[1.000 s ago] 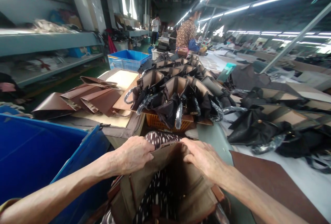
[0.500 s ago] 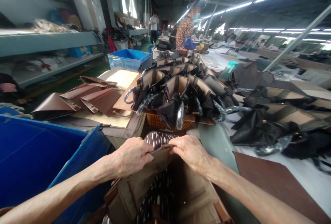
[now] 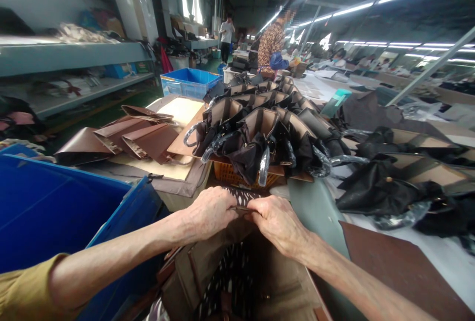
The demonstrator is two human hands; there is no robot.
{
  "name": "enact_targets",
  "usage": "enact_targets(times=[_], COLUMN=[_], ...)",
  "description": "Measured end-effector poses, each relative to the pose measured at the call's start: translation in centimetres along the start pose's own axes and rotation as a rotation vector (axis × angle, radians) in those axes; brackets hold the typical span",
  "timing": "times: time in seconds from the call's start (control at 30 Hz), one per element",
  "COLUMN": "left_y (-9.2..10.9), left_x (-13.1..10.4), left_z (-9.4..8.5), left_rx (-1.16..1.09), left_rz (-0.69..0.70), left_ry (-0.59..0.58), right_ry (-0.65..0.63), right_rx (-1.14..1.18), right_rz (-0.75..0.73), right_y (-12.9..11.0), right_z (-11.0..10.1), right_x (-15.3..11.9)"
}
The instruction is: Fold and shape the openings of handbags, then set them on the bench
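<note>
A large bag (image 3: 282,266) with a tan lining and brown trim lies open below me, its far rim towards the table. My left hand (image 3: 213,212) pinches that rim from the left. Close beside it, my right hand (image 3: 278,222) grips the same edge with thumb and fingers. White-spotted dark fabric (image 3: 243,196) shows just beyond the rim, and similar spotted cloth lies inside the bag. The fingertips partly hide the edge between them.
Black bags (image 3: 256,128) with plastic-wrapped handles crowd the table ahead, more to the right. Brown leather pieces (image 3: 148,138) lie left of them. A blue bin (image 3: 55,212) stands at my left, a brown sheet (image 3: 401,266) at right. A co-worker (image 3: 270,49) stands farther back.
My left hand has slid right along the rim, closer to my right hand. A yellowish sleeve has come into view on my left arm. The whole view has shifted slightly.
</note>
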State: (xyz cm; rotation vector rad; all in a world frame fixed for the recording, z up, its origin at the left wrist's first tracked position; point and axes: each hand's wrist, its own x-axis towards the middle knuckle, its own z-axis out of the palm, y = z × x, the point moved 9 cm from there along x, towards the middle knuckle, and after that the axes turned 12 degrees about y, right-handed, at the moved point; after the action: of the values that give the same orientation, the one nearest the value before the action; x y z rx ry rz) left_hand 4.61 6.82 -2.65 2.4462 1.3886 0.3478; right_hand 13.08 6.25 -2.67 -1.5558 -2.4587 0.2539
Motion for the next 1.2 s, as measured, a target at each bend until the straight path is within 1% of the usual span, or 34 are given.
enact_targets(times=[0.2,0.3,0.47,0.6,0.77,0.87,0.93,1.07,1.2], left_y=[0.4,0.3,0.5,0.9,1.2,1.1,0.8,0.0,-0.1], left_x=[0.4,0.3,0.3,0.3,0.3,0.3,0.3,0.0,-0.3], left_z=[0.0,-0.1,-0.4,-0.5,-0.3,-0.3,-0.1,0.5,0.5], left_rx=[-0.062,-0.107,-0.198,-0.19,-0.156,-0.152,-0.157,-0.176,-0.218], left_rz=[0.084,0.075,0.058,0.052,0.059,0.06,0.042,-0.002,0.015], left_ry=[0.023,0.033,0.063,0.082,0.083,0.096,0.077,0.009,-0.007], right_ry=[-0.043,-0.06,-0.022,-0.006,-0.044,-0.04,-0.051,-0.106,-0.078], right_rx=[-0.025,-0.008,0.005,0.001,0.057,0.057,0.091,0.274,0.294], right_rz=[-0.014,-0.036,-0.087,-0.113,-0.066,-0.016,0.009,-0.002,-0.024], right_y=[0.2,-0.1,-0.8,-1.0,-0.7,-0.3,-0.2,-0.5,-0.6], right_z=[0.3,0.3,-0.1,-0.1,0.0,-0.2,-0.2,0.0,-0.1], right_x=[0.0,0.1,0.1,0.0,0.1,0.3,0.3,0.1,0.3])
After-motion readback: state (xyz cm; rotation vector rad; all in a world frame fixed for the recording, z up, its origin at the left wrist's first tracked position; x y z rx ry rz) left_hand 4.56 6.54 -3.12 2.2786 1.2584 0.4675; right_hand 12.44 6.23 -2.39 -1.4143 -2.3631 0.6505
